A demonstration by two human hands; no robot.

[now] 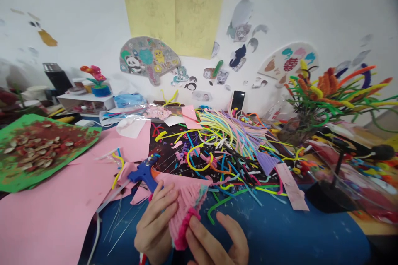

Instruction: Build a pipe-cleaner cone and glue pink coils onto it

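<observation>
A fan-shaped piece of pink pipe cleaners [184,203] on pink paper is between my hands, with a pale blue trim along its right edge. A thick magenta pipe-cleaner strip [181,237] borders its lower side. My left hand [157,225] is closed round the left side of this piece, its thumb hidden. At the lower right, my right hand [216,240] presses fingertips on the magenta strip, while another finger stands apart. Just beyond my left hand lies a blue glue gun [144,175], its front part near the paper.
Loose pipe cleaners [230,132] cover the dark mat ahead. Pink paper sheets [46,211] and a green sheet with brown flakes [46,145] lie left. On the right stand a black stand [329,194] and a bunch of colourful pipe cleaners [329,91]. A cable [96,236] runs at left.
</observation>
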